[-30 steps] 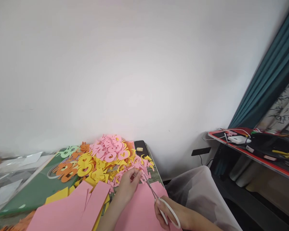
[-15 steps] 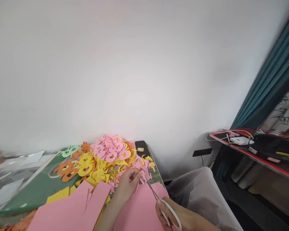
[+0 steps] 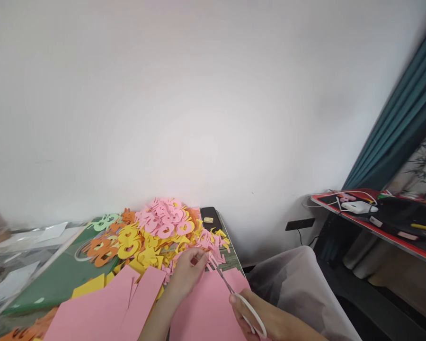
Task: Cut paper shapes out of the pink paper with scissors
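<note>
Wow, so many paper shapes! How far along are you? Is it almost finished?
Lots looks done: a big heap of cut-out pink, yellow, orange and green shapes. In hand: the right hand works white-handled scissors at a pink piece pinched by the left hand. Probably still left: the large pink paper sheets and a yellow sheet.

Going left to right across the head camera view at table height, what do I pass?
Green mat, orange paper cut-outs, yellow paper cut-outs, pink paper cut-outs, left hand, white-handled scissors in the right hand, translucent plastic cover, red-edged shelf.
</note>
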Demonstrator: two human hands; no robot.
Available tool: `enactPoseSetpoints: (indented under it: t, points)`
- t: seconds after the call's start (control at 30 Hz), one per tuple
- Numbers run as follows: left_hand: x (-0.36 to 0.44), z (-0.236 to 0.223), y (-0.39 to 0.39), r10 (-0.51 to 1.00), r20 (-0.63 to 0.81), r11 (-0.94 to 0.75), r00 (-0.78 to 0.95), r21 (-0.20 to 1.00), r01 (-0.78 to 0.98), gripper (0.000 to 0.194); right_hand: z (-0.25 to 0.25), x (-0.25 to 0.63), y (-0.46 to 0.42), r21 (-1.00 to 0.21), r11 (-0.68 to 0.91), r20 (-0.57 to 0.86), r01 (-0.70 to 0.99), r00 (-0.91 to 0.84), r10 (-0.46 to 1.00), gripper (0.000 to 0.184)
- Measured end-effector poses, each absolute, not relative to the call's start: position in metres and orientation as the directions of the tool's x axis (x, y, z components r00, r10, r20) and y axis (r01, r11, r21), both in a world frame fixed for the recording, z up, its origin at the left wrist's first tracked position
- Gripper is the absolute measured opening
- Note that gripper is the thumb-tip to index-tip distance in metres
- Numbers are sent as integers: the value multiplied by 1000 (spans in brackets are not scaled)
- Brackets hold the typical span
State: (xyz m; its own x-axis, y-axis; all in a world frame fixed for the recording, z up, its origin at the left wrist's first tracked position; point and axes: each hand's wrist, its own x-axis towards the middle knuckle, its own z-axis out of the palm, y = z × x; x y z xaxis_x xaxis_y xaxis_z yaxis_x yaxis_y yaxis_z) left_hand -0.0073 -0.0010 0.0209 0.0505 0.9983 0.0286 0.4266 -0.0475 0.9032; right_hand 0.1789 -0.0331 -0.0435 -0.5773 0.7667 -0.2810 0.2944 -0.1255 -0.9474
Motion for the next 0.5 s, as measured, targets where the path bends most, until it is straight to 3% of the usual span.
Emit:
enactPoseSetpoints:
  t: [0.5]
  points:
    - [-6, 27, -5, 999, 37, -33, -3, 920, 391, 38, -62, 173, -28, -948, -261, -319, 184, -558, 766, 52]
